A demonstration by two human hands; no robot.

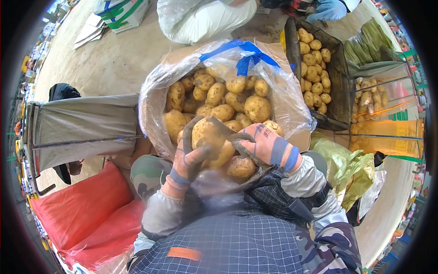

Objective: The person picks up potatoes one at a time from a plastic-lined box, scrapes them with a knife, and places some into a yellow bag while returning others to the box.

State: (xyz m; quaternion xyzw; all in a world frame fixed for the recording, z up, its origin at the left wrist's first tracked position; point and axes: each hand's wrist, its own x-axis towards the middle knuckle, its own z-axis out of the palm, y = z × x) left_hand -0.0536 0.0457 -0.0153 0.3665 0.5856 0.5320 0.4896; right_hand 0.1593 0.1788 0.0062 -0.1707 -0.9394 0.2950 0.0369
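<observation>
Potatoes with dirt on their skins fill a bag (153, 98) of clear plastic, with blue tape on its far rim. Over its near side, my gloved left hand (188, 157) is curled round the left of a large potato (207, 132). My gloved right hand (258, 144) is closed at the right of that potato, its dark fingertips reaching the potato's edge. Whether it grips this potato or another piece is unclear. Another potato (240, 167) lies just below my right hand.
A dark crate (340, 68) of potatoes stands at the upper right. Red sacks (91, 205) lie lower left, beside a grey-covered frame (86, 128). A white sack (205, 20) is at the top. Near the crate shows another person's blue-gloved hand (327, 10).
</observation>
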